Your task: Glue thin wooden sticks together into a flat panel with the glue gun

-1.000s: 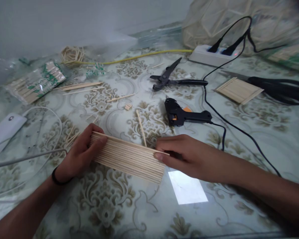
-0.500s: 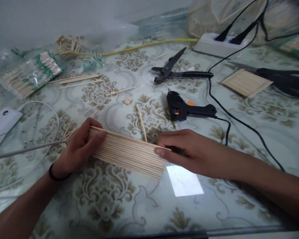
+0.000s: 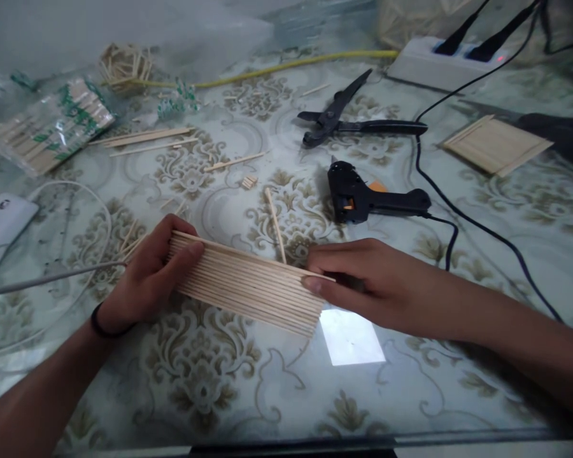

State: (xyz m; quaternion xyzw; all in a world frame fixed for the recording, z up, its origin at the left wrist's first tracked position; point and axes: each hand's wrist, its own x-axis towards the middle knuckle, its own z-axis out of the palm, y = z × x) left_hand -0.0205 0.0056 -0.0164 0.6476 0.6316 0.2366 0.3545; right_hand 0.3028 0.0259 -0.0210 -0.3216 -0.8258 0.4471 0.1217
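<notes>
The left hand (image 3: 146, 280) lay low with fingers curled and thumb stretched rightward, a dark band around its wrist. The right hand (image 3: 363, 280) reached in from the right, fingers extended flat leftward, forearm angled across.

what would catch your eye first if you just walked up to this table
First, the flat panel of wooden sticks at the centre front of the patterned table, with the left hand gripping one end and the right hand pressing on the other. Just behind it lies a black glue gun, with black cutters farther back and a smaller stick panel at the right.
</notes>
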